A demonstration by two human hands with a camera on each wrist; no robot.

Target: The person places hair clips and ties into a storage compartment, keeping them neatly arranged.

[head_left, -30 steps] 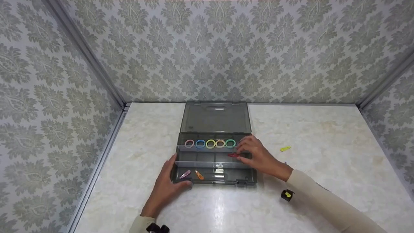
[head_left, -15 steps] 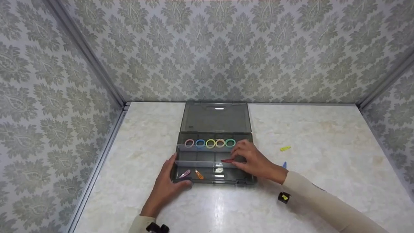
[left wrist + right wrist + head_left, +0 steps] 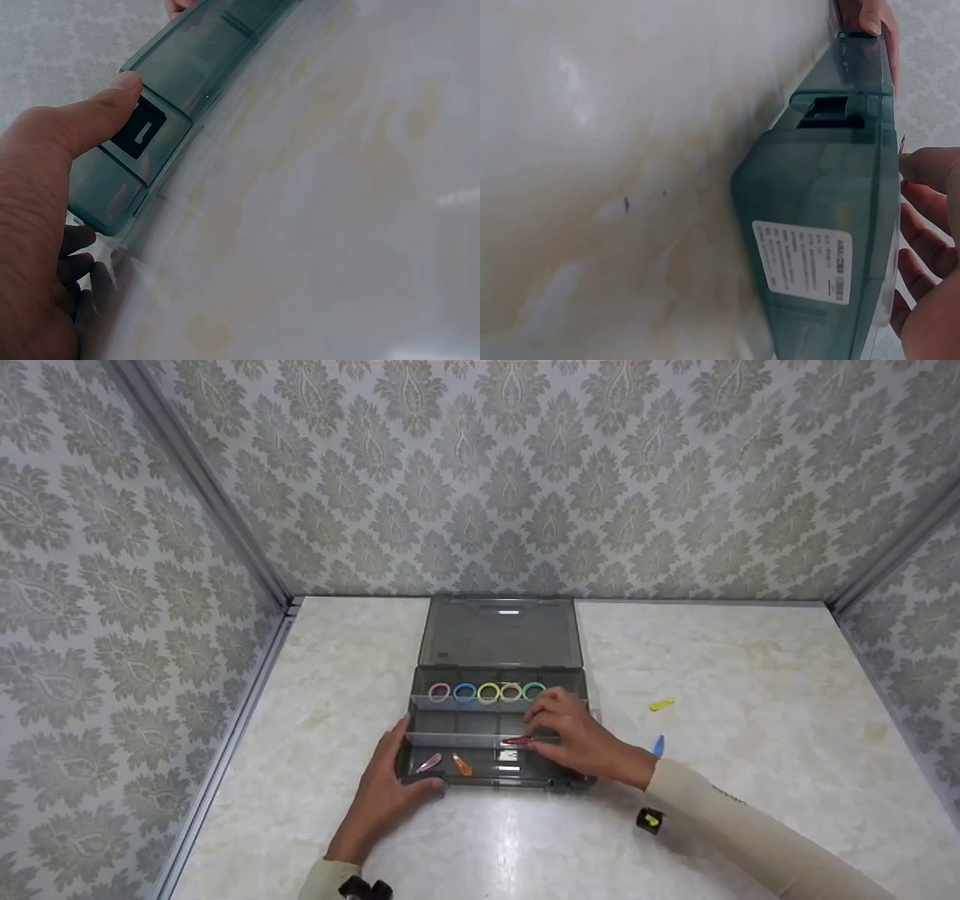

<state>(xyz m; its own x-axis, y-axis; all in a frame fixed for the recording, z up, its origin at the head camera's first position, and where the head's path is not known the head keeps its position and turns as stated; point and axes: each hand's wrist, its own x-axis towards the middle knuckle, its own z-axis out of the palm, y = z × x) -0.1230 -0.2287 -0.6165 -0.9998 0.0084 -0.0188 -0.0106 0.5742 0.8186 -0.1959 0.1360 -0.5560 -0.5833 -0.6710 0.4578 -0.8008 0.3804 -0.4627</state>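
A dark translucent compartment box (image 3: 480, 723) stands on the table with its lid (image 3: 499, 631) folded back. My left hand (image 3: 381, 791) holds its front left corner, thumb (image 3: 112, 105) on the front wall and fingers along the left side. Between thumb and fingertips, my right hand (image 3: 574, 735) pinches a red snap hair clip (image 3: 516, 741), over the divider between the middle and front rows. In the front row lie a pink hair clip (image 3: 429, 763) and an orange hair clip (image 3: 462, 766). Several coloured hair ties, a yellow one (image 3: 480, 699) among them, line the back row.
Right of the box, a yellow hair clip (image 3: 661, 705) lies on the marbled table (image 3: 757, 690). A blue hair clip (image 3: 658, 745) lies close to the right forearm. Patterned walls (image 3: 510, 480) enclose the table at the back and sides.
My right hand has carried the red hair clip left and toward the front, from the middle row to the front divider. The blue clip shows more beside the sleeve. My left hand stays put.
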